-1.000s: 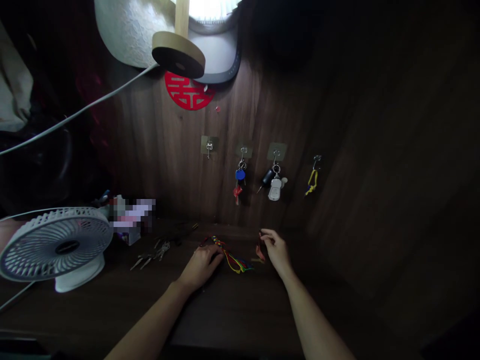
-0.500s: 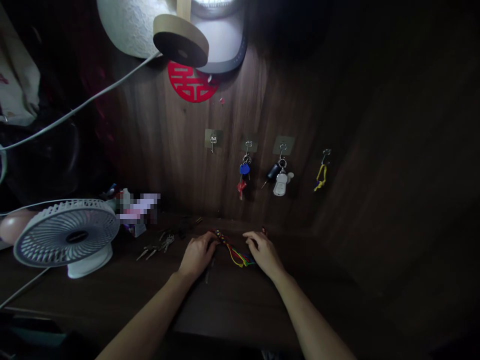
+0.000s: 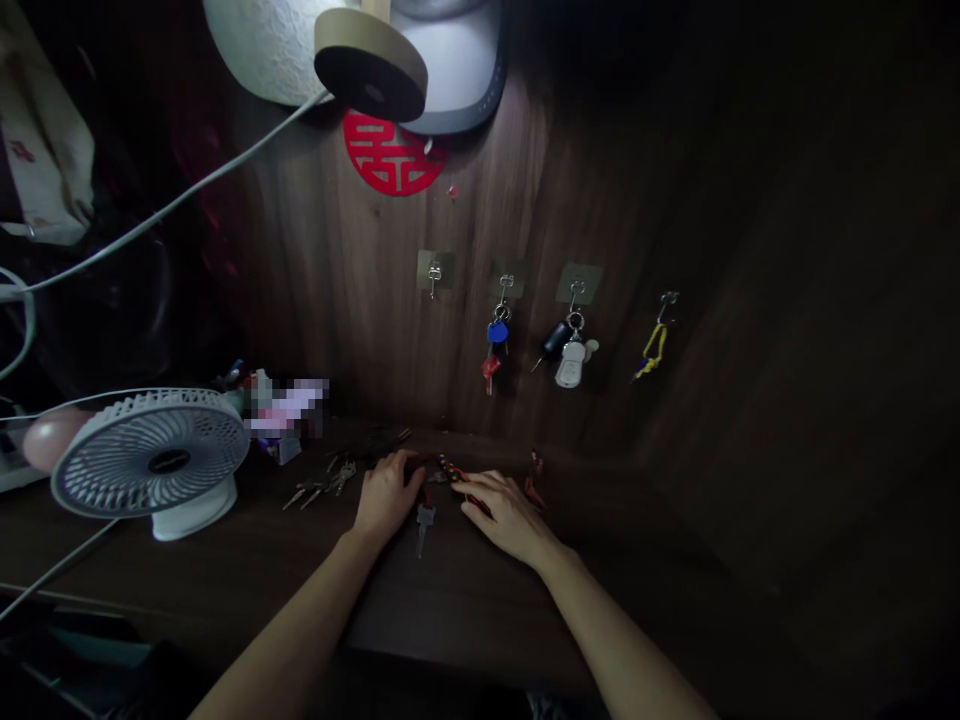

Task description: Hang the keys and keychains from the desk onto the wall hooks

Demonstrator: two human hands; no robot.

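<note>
Both my hands rest on a dark wooden desk against a wood wall. My left hand lies knuckles up, its fingers curled over the end of a coloured cord bundle. A silver key lies just to its right. My right hand covers most of the cord, fingers bent and pressed down on it. A small red piece lies just beyond my right hand. It is too dark to see exactly what each hand grips.
Several wall hooks hold a blue and red key set, a black and white fob and a yellow clip; one hook is bare. A white fan stands left, with loose keys beside it. Lamp base above.
My right hand has moved left from the red piece onto the cord bundle, hiding most of it. A silver key now shows beside my left hand. The view shifted slightly.
</note>
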